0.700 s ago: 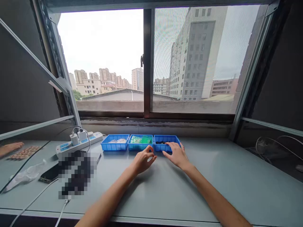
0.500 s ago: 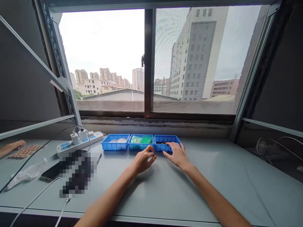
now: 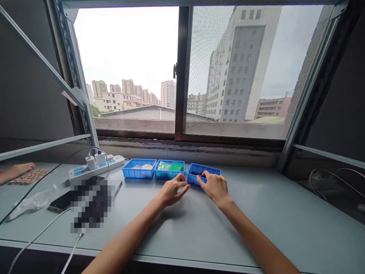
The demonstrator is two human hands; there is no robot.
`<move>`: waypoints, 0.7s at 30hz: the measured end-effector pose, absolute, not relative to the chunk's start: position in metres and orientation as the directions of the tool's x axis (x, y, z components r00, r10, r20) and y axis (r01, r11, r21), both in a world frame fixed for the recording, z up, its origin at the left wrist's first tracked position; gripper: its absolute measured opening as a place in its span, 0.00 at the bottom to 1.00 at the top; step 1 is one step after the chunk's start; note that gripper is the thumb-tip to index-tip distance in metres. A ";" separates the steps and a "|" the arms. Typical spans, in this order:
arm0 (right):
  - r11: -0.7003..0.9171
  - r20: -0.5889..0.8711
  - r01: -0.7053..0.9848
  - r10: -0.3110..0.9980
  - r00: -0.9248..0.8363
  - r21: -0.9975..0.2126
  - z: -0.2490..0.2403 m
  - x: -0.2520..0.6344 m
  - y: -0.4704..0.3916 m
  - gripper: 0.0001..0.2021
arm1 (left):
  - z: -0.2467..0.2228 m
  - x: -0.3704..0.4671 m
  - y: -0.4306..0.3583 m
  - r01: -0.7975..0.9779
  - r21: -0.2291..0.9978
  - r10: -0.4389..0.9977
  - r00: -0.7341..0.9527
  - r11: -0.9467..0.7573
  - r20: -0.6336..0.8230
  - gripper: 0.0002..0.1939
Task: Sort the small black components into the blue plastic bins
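Note:
Three blue plastic bins stand in a row below the window. My right hand (image 3: 216, 188) grips the front wall of the right-hand bin (image 3: 210, 168), with the thumb outside and the fingers over the rim. Small black pieces (image 3: 196, 173) lie in that bin, partly hidden by my fingers. In front of the middle bin (image 3: 170, 175), my left hand (image 3: 172, 191) hovers with curved fingers, a gap between thumb and forefinger, and nothing held. Green and white packets (image 3: 171, 166) fill the middle bin. The left bin (image 3: 139, 174) holds whitish packets.
A white power strip (image 3: 97, 168) with plugged-in chargers sits at the left. Near it are a dark phone (image 3: 61, 201), a blurred-out item, cables and a crumpled clear bag (image 3: 34, 203). Farther left, another person's hand (image 3: 23, 168) rests by small brown pieces (image 3: 30, 177).
My right hand has closed on the right bin's front wall. That bin has turned slightly and shifted right, away from the middle bin. My left hand stays almost where it was.

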State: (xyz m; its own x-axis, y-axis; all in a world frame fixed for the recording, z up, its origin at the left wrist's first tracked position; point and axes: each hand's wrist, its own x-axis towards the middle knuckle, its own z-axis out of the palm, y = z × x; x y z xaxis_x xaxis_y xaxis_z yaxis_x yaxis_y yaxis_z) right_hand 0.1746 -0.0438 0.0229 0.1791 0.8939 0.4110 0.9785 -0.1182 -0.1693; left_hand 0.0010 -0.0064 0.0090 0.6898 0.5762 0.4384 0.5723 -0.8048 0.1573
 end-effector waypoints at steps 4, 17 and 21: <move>-0.130 0.378 0.977 0.907 0.186 -0.169 0.030 0.164 -0.054 0.19 | 0.010 0.001 -0.007 0.560 0.198 0.582 0.676 -0.804 0.451 0.20; 0.049 0.478 0.840 0.839 0.259 -0.540 0.044 0.184 -0.058 0.15 | 0.012 0.016 -0.016 0.444 0.259 0.514 0.731 -0.858 0.449 0.18; -0.096 0.355 0.748 0.836 0.419 -0.657 0.028 0.211 -0.036 0.14 | 0.005 0.020 -0.011 0.393 0.392 0.545 0.710 -0.832 0.446 0.17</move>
